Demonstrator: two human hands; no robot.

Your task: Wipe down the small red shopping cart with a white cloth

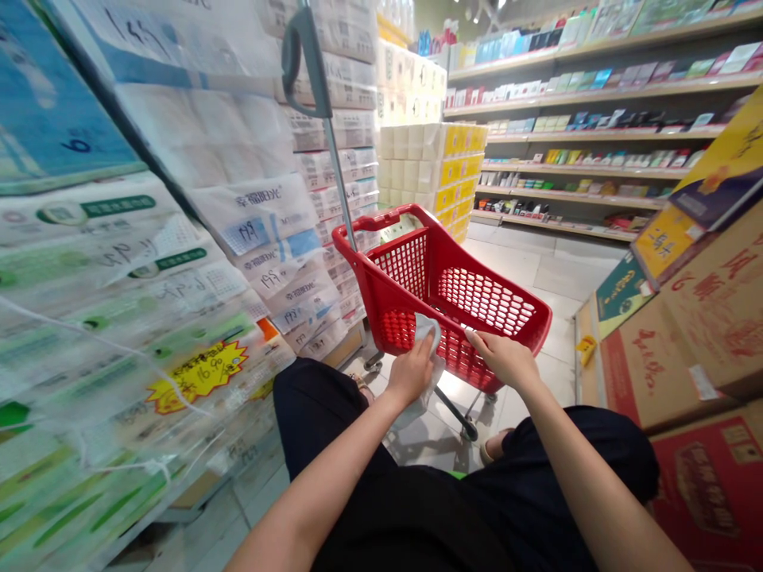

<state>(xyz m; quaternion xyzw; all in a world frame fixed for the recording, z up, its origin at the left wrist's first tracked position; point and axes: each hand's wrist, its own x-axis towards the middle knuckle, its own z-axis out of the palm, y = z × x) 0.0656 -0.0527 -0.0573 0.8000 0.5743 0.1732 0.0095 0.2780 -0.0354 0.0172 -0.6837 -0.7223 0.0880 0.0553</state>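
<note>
A red plastic shopping cart (pixel 406 294) with perforated walls stands on its wheels in front of my knees. My left hand (pixel 411 373) is closed on a thin whitish cloth (pixel 427 324), pressed to the outside of the cart's near wall just below the rim. Part of the cloth hangs down beneath my palm. Farther right, my right hand (pixel 506 359) grips the same rim, thumb on top and the other fingers mostly hidden. The cart's grey handle (pixel 322 75) rises on a metal pole at its left end. A pale green item (pixel 396 229) shows at the far-left end.
Stacked packs of tissue paper (pixel 262 214) stand close on my left. Cardboard boxes (pixel 656 357) crowd the right side. Behind the cart are yellow-and-white paper packs (pixel 458 159) and shelves (pixel 596 139) of small goods. Pale floor tiles (pixel 554 274) show beyond the cart.
</note>
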